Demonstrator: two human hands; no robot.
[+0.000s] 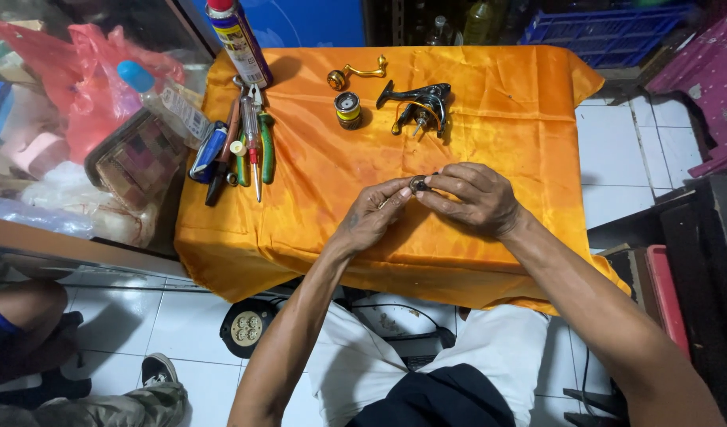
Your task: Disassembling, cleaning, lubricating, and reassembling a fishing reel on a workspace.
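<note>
1. Working over an orange cloth-covered table (pixel 316 229), a person pinches a small dark round part (pixel 419 185) between the fingertips of both hands, near the middle of the cloth.
2. The left hand (pixel 373 215) is curled nearly closed, thumb and forefinger gripping the part from the left; the right hand (pixel 472 198) closes on it from the right, its other fingers loosely bent.
3. Judging by the layout, a fishing reel is in pieces: the black-and-gold reel body (pixel 419 105) lies at the far side of the table, bare of its spool and crank.
4. The spool (pixel 347 109), wound with yellow line, stands apart just left of the body, and the gold handle (pixel 357 74) lies farther back.
5. With these pieces separate, the work appears midway at best; none of them is joined to the body.
6. The held part looks ring-like, dark and metallic, too small to make out further.
7. Pliers with green grips (pixel 264 146), a screwdriver (pixel 253 150) and other tools lie on the left of the cloth, beside a spray can (pixel 238 41) at the far left corner.
</note>
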